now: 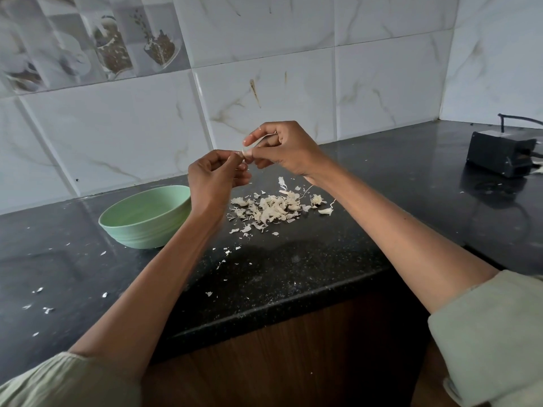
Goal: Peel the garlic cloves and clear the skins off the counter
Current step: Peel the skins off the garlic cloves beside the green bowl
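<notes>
Both hands are raised above the black counter (293, 274). My left hand (216, 179) pinches a small garlic clove (245, 154) at its fingertips. My right hand (283, 148) pinches the same clove from the right, and a thin strip of skin (263, 138) runs up between its thumb and forefinger. Below the hands lies a pile of pale garlic skins (271, 210) on the counter. A loose garlic piece (326, 211) lies at the pile's right edge. Smaller skin flakes are scattered toward the counter's front and left.
A pale green bowl (123, 224) stands left of the pile, beside my left wrist; its inside is mostly hidden from here. A black box with a cable (499, 152) sits at the far right. A tiled wall backs the counter. The counter's front edge runs close to my body.
</notes>
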A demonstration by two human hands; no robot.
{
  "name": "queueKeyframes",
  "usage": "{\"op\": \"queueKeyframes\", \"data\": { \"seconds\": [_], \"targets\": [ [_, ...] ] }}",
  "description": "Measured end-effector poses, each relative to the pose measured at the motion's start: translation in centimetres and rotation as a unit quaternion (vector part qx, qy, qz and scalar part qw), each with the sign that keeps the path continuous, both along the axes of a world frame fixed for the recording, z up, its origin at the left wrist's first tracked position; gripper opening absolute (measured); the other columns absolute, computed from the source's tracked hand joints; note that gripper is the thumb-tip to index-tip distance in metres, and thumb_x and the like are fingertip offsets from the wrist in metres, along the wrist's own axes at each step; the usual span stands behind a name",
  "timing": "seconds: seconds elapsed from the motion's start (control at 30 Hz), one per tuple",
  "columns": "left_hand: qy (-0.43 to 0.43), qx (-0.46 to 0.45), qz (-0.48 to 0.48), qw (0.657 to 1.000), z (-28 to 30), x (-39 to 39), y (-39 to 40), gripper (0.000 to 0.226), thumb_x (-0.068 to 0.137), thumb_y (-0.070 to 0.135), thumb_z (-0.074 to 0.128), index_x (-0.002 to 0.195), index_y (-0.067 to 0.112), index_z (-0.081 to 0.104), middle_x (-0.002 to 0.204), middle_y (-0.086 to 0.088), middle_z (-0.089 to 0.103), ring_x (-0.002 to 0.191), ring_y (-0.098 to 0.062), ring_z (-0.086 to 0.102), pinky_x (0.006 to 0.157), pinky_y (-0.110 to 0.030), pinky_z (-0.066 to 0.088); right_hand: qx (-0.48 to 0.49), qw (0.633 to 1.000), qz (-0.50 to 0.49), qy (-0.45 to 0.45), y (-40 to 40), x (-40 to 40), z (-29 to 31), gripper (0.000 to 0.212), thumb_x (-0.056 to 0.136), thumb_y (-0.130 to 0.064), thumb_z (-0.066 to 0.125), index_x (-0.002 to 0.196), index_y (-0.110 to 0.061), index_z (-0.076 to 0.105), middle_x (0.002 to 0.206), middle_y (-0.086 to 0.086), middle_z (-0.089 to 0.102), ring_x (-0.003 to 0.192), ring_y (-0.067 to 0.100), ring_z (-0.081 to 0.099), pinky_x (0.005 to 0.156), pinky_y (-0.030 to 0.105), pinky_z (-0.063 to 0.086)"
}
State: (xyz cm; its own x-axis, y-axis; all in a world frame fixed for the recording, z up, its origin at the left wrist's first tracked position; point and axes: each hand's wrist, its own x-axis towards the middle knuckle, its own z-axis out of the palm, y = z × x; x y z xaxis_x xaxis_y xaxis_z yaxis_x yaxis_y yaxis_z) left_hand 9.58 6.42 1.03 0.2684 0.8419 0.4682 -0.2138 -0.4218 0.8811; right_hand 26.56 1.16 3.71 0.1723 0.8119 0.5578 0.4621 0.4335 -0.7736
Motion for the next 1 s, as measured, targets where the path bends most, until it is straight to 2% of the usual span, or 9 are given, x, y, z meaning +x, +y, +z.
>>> {"op": "queueKeyframes", "data": {
  "seconds": [0.13, 0.23, 0.37, 0.63, 0.8, 0.93, 1.0],
  "targets": [
    [0.009, 0.012, -0.007, 1.000, 0.16, -0.10, -0.17, 0.018, 0.099, 0.011, 0.066, 0.104, -0.003, 0.076, 0.087, -0.020, 0.074, 0.070, -0.023, 0.071, 0.064, -0.027, 0.059, -0.016, 0.998, 0.024, 0.057, -0.16, 0.20, 0.12, 0.015, 0.090, -0.011, 0.082, 0.101, -0.003, 0.074, 0.094, 0.017, 0.080, 0.087, 0.025, 0.077, 0.076, 0.030, 0.060],
    [0.019, 0.022, 0.000, 1.000, 0.17, -0.10, -0.24, 0.018, 0.098, 0.013, 0.067, 0.101, 0.001, 0.080, 0.092, -0.022, 0.077, 0.069, -0.022, 0.070, 0.062, -0.027, 0.057, -0.020, 0.999, 0.017, 0.043, -0.19, 0.45, 0.05, 0.017, 0.093, -0.013, 0.079, 0.103, 0.000, 0.076, 0.093, 0.013, 0.080, 0.088, 0.023, 0.077, 0.078, 0.029, 0.061],
    [0.026, 0.032, 0.019, 0.999, 0.03, -0.07, -0.01, 0.016, 0.097, 0.017, 0.074, 0.097, 0.002, 0.082, 0.088, -0.018, 0.079, 0.066, -0.019, 0.070, 0.060, -0.025, 0.056, -0.013, 0.999, 0.011, 0.027, -0.13, 0.29, 0.00, 0.017, 0.092, -0.013, 0.080, 0.103, 0.000, 0.077, 0.091, 0.013, 0.080, 0.085, 0.023, 0.077, 0.076, 0.027, 0.061],
    [0.029, 0.029, 0.025, 0.999, -0.05, -0.14, 0.06, 0.014, 0.096, 0.016, 0.075, 0.098, 0.004, 0.082, 0.084, -0.013, 0.080, 0.066, -0.019, 0.071, 0.060, -0.023, 0.056, 0.044, 0.998, -0.024, -0.047, 0.01, 0.28, -0.05, 0.013, 0.084, -0.004, 0.085, 0.094, 0.003, 0.079, 0.087, 0.014, 0.078, 0.076, 0.016, 0.074, 0.072, 0.029, 0.061],
    [0.038, 0.025, 0.020, 0.999, -0.17, -0.15, 0.31, 0.013, 0.095, 0.015, 0.076, 0.095, 0.004, 0.082, 0.084, -0.011, 0.080, 0.067, -0.017, 0.073, 0.063, -0.022, 0.056, 0.063, 0.990, -0.055, -0.115, -0.24, 0.42, 0.01, 0.006, 0.082, -0.007, 0.085, 0.087, -0.007, 0.082, 0.083, 0.000, 0.080, 0.075, 0.007, 0.074, 0.071, 0.020, 0.056],
    [0.040, 0.016, 0.015, 0.999, -0.31, -0.14, 0.57, 0.014, 0.093, 0.014, 0.077, 0.092, 0.001, 0.082, 0.084, -0.013, 0.080, 0.069, -0.017, 0.074, 0.065, -0.023, 0.057, 0.088, 0.978, -0.078, -0.170, -0.25, -0.04, -0.12, 0.004, 0.080, -0.011, 0.085, 0.083, -0.011, 0.082, 0.080, -0.005, 0.079, 0.078, 0.007, 0.075, 0.076, 0.023, 0.059],
    [0.038, 0.017, 0.017, 0.999, -0.41, -0.14, 0.64, 0.014, 0.093, 0.013, 0.077, 0.091, 0.000, 0.081, 0.082, -0.014, 0.079, 0.070, -0.018, 0.075, 0.065, -0.023, 0.057, 0.099, 0.973, -0.083, -0.193, -0.29, -0.30, -0.18, 0.005, 0.080, -0.013, 0.086, 0.081, -0.011, 0.081, 0.079, -0.006, 0.078, 0.077, 0.006, 0.075, 0.073, 0.020, 0.058]
  ]
}}
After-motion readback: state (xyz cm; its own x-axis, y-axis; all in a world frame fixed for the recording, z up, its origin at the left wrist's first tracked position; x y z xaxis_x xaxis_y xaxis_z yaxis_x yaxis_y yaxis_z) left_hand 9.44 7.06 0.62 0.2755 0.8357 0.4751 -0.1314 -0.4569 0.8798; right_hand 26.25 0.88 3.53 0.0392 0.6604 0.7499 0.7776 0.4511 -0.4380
